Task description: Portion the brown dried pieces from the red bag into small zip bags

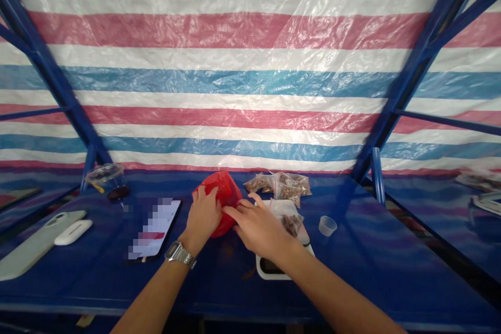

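A crumpled red plastic bag [227,188] is held upright on the blue table, between my hands. My left hand [203,214], with a metal watch on its wrist, has its fingers curled over the bag's left side. From the right, my right hand [260,227] grips the bag's edge, its index finger reaching across the red plastic. What lies inside the bag is hidden. Just beyond my right hand, a clear zip bag of brown pieces [290,223] rests on a white digital scale [270,274], partly covered by my forearm.
Several filled zip bags [287,185] lie behind the scale, and a small clear cup [327,226] stands right of it. To the left are a lit phone [160,229], a white earbud case [73,232], a pale phone [35,248] and a clear plastic container [111,180]. Blue metal posts [391,94] flank the striped sheet.
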Demonstrator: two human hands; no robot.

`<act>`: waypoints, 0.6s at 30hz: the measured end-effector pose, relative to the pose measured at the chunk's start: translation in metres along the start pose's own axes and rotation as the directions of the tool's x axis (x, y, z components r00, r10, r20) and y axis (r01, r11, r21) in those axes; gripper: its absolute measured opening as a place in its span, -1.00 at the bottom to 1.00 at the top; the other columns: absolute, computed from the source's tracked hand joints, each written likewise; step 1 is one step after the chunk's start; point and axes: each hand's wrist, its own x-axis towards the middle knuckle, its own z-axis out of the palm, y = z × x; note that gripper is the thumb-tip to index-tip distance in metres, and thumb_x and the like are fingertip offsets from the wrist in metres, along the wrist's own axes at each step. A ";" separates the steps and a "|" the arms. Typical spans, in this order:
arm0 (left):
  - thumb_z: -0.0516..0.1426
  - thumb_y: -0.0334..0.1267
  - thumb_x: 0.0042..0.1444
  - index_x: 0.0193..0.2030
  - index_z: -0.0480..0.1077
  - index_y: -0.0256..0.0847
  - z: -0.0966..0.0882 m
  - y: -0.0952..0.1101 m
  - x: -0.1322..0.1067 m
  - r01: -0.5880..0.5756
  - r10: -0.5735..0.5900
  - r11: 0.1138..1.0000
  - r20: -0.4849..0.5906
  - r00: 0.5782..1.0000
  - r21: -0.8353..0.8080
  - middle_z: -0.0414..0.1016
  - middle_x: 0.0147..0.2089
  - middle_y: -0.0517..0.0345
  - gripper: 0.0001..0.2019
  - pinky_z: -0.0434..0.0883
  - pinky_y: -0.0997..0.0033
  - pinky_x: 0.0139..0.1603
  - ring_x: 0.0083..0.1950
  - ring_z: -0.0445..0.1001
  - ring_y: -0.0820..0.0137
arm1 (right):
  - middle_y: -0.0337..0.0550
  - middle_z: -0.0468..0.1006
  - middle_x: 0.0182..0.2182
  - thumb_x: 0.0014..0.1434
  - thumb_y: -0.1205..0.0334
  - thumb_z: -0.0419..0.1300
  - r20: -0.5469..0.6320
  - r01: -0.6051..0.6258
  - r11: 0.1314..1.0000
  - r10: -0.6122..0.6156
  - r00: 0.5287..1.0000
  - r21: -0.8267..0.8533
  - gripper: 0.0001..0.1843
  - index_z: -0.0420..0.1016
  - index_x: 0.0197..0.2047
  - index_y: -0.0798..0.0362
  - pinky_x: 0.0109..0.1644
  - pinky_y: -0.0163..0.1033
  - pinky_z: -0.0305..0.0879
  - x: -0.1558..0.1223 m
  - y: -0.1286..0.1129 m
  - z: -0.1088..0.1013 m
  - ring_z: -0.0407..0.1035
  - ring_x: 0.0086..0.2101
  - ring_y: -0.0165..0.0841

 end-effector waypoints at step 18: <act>-0.04 -0.22 0.34 -0.08 0.46 -0.28 -0.060 0.003 -0.024 0.045 -0.024 0.940 -0.067 0.997 0.337 0.41 -0.06 -0.17 -0.71 0.45 0.16 -0.06 0.02 0.47 0.03 | -0.11 0.56 0.08 0.14 0.60 -0.03 -0.245 -0.018 0.979 0.069 0.967 0.205 -0.38 0.49 0.17 -0.03 0.27 -0.03 0.19 -0.001 0.033 -0.021 0.37 0.10 -0.26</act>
